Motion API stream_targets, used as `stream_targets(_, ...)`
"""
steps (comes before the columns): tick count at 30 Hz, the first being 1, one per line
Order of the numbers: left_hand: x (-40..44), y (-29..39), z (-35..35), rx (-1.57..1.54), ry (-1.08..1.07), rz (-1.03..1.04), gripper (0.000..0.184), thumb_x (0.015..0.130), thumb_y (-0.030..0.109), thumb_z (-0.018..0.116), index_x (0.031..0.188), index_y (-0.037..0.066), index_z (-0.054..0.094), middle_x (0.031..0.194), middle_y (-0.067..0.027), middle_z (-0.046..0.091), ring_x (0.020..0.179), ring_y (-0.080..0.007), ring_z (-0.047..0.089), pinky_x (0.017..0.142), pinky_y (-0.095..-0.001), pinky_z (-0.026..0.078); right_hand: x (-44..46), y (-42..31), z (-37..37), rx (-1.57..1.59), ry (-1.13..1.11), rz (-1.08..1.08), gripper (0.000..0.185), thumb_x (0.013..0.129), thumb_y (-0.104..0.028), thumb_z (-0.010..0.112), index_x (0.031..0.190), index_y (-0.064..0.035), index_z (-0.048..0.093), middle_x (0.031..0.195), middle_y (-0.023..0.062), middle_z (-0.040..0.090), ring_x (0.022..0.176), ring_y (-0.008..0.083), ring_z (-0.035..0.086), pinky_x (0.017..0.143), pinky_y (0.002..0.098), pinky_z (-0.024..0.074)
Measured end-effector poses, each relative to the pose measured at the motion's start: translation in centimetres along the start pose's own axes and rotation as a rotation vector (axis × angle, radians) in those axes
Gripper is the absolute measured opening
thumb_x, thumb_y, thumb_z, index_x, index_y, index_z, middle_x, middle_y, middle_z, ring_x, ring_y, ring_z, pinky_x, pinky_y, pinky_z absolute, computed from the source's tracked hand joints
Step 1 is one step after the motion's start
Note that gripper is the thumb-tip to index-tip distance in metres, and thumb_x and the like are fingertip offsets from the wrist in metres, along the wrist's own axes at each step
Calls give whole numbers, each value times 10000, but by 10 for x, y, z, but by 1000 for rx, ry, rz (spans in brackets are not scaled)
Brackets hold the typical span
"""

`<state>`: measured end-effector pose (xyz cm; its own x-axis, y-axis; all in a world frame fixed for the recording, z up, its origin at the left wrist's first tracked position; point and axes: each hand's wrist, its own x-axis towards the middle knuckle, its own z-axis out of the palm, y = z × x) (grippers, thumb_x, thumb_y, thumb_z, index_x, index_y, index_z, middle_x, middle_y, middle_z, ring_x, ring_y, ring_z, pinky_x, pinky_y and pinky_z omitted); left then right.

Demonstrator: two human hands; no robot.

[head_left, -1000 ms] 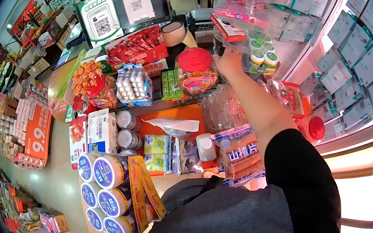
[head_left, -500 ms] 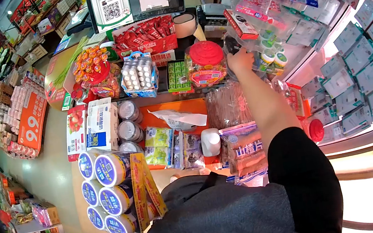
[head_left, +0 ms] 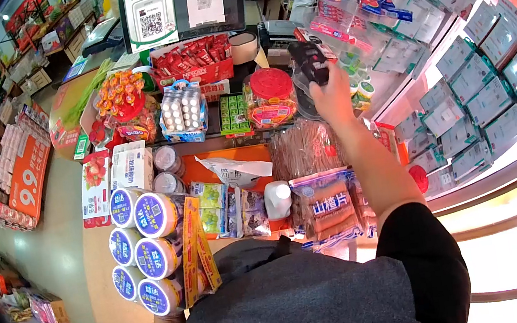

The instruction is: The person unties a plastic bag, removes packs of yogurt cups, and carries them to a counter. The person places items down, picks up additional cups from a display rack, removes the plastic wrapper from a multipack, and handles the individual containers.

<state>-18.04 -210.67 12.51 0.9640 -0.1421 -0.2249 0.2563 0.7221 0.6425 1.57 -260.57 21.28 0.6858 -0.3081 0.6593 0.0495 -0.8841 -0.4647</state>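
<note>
My right hand (head_left: 332,94) reaches over the counter's right side, its fingers closed around a black handheld device (head_left: 311,62) that looks like a price label gun. A clear plastic jar with a red lid (head_left: 271,85) stands just left of it. My left hand (head_left: 172,315) is mostly hidden beneath a pack of chewing gum tubs (head_left: 157,258) with white and blue lids. This pack, with yellow card strips (head_left: 193,248) on its right side, rests on that hand, tilted toward me.
Behind the counter goods stand QR code signs (head_left: 150,15) and a red coffee sachet box (head_left: 192,62). Lollipops (head_left: 120,91) are at left, hawthorn snack bags (head_left: 326,205) nearer me. A clear tiered rack (head_left: 363,36) rises at right, beside hanging packets (head_left: 488,95).
My right hand has lifted the black device from beside the red-lidded jar, bringing it into clearer view. The camera view has shifted slightly; my left hand still holds the gum pack.
</note>
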Motion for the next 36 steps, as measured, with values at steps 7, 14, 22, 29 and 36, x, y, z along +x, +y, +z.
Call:
stream_targets(7, -9, -3, -1, -10, 31, 29, 598, 896, 400, 661, 1388, 85, 532, 1332, -118, 622, 1219, -301, 600, 1042, -483, 487, 75, 50, 44, -310, 151, 166, 747, 805, -334, 700, 1418, 5, 442, 1280, 344, 527, 1171, 517, 525, 1029, 532, 440)
stream_targets(14, -26, -3, -7, -18, 102, 60, 591, 896, 389, 662, 1384, 81, 534, 1328, -120, 625, 1213, -300, 604, 1037, -481, 492, 114, 59, 52, -309, 12, 407, 968, 673, -503, 815, 1457, -62, 460, 1456, 276, 477, 1354, 431, 463, 1137, 457, 384)
stream_targets(22, -32, -1, -12, -14, 119, 64, 583, 896, 375, 664, 1380, 77, 537, 1323, -121, 628, 1207, -298, 610, 1032, -478, 498, 114, 61, 58, -193, 161, 353, 806, 653, -413, 833, 1328, -41, 595, 1280, 283, 614, 1181, 423, 607, 1012, 447, 487)
stream_targets(29, -24, 3, -15, -13, 62, 59, 576, 895, 364, 666, 1377, 74, 540, 1318, -123, 631, 1201, -297, 614, 1027, -475, 502, 46, 23, 46, -143, 138, -8, 822, 699, -337, 838, 1403, -43, 533, 1232, 269, 533, 1170, 422, 527, 1023, 485, 432)
stream_targets(36, -19, 7, -16, -19, 28, 55, 569, 895, 352, 667, 1373, 70, 542, 1314, -124, 634, 1195, -295, 619, 1022, -472, 507, 4, -1, 54, 35, 67, -70, 810, 693, -269, 860, 1395, -28, 534, 1217, 247, 535, 1125, 405, 550, 1002, 472, 455)
